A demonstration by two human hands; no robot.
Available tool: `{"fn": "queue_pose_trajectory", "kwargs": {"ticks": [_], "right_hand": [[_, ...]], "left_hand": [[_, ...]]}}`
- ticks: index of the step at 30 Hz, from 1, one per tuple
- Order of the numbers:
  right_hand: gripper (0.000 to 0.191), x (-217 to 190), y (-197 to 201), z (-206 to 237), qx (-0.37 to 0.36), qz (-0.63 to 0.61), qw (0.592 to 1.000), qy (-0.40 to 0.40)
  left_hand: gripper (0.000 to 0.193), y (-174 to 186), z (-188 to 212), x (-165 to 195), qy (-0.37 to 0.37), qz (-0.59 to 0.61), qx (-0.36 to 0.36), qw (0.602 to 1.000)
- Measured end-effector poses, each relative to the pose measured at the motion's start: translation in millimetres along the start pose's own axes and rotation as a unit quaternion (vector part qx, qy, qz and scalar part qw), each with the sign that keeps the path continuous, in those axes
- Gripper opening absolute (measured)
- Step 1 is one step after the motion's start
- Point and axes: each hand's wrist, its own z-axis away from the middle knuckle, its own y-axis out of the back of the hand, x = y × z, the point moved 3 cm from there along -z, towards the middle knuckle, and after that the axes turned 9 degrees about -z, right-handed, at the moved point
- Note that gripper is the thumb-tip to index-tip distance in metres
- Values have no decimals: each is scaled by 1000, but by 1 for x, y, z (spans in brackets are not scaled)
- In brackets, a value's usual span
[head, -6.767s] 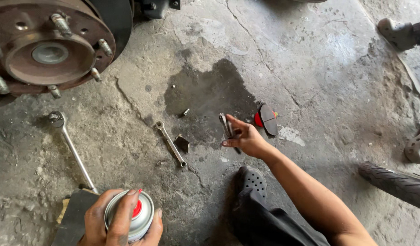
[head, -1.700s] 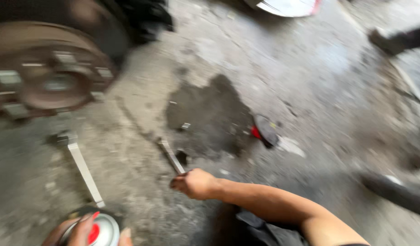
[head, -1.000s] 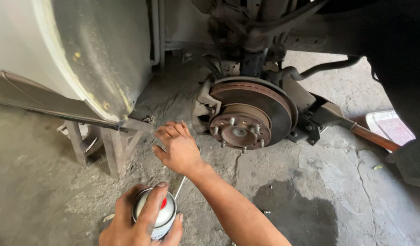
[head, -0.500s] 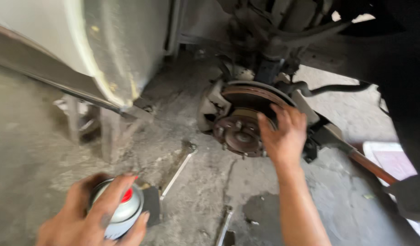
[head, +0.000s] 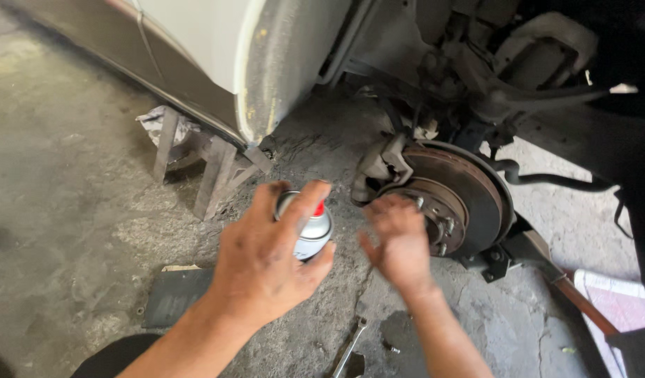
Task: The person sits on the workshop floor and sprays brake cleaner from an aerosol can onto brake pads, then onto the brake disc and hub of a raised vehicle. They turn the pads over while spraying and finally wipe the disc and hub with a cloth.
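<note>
Overhead, the car body's (head: 217,63) lower edge hangs above the concrete floor (head: 63,210), with a stand (head: 210,171) under it; open floor stretches toward the left edge. The left hand (head: 266,262) is wrapped around a spray can (head: 310,227), forefinger on its red nozzle, held in the air just left of the brake disc (head: 462,203). The can is silver with a grey top. The right hand (head: 399,241) is open, fingers spread, holding nothing, in front of the rusty disc's hub. A wrench (head: 347,350) lies on the floor below, and a dark mat (head: 172,297) by the left wrist.
</note>
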Motion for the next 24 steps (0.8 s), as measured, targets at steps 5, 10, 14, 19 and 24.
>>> {"fn": "queue_pose_trajectory", "kwargs": {"ticks": [5,10,14,19,24], "right_hand": [[72,-51,-76,-3,-198,-13,978,60],[80,-35,-112,-32,-370,108,921,55],[70,-14,-138,-61,-523,227,819,63],[65,8,-183,-78,-588,306,747,60],[63,53,-228,-106,-609,438,659,62]], "left_hand": [[74,-20,2,-35,72,69,-61,993],[72,-38,-16,-71,70,115,-81,988],[74,-54,-32,-108,71,148,-115,980],[73,-74,-38,-156,80,193,-158,965],[76,-94,-45,-192,90,223,-159,958]]}}
